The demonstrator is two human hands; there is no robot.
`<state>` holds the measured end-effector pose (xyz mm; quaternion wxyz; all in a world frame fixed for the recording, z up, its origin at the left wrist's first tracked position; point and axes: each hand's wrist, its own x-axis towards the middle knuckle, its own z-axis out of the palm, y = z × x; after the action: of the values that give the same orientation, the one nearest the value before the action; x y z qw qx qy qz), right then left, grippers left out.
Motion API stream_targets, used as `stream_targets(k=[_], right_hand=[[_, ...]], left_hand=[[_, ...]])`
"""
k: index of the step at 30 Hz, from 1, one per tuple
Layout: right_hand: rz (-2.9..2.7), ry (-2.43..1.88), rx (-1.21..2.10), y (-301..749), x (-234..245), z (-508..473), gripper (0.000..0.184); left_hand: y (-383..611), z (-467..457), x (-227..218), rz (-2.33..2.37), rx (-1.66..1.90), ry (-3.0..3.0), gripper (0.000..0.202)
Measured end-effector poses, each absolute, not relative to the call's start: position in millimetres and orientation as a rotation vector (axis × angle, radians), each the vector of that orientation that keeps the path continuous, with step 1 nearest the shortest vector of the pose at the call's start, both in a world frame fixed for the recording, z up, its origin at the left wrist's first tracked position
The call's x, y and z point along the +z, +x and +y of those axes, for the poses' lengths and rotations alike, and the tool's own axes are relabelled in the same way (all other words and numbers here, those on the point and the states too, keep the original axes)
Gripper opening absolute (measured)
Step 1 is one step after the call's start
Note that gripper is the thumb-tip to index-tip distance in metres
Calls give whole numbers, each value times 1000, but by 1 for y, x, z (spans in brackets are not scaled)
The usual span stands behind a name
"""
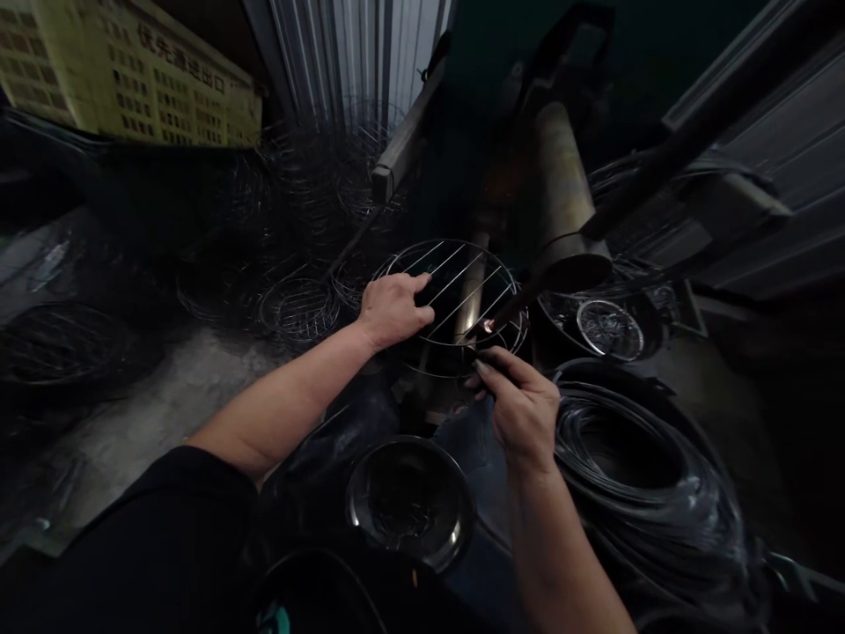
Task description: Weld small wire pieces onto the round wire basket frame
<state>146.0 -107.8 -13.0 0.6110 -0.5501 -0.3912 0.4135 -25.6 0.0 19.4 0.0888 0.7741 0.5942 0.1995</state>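
A round wire rack [455, 283] with parallel bars lies in the middle of the head view, over a brass-coloured rod [471, 295]. My left hand [394, 310] is closed on the rack's left rim, its index finger and thumb pointing over the bars. At the near right rim, my right hand [521, 401] has thumb and fingers pinched together; whatever small thing they hold is too dark to make out. Just above those fingertips, a small orange-pink glow [487, 326] shows at the tip of a dark arm, by the rim.
A steel bowl [410, 502] with small pieces inside sits below my hands. Coiled wire [650, 475] lies to the right, with a thick metal cylinder [564, 176] above the work. Wire racks [300, 308] are piled at left, below a yellow crate [185, 84].
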Motion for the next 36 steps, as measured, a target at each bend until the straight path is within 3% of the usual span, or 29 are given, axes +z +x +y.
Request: stream_targets(k=[7, 17, 30, 36], right_hand=[[-999, -1562, 865, 146, -10, -104, 25], [-739, -1376, 1004, 139, -2, -84, 26], [-862, -1362, 672, 135, -30, -107, 23], [-956, -1428, 630, 140, -41, -103, 32]], left_hand=[[-23, -3, 22, 1773, 584, 2359, 54], [-22, 7, 28, 1758, 547, 2403, 56], [-17, 15, 25, 1623, 585, 2376, 60], [-16, 23, 26, 1596, 587, 2351, 60]])
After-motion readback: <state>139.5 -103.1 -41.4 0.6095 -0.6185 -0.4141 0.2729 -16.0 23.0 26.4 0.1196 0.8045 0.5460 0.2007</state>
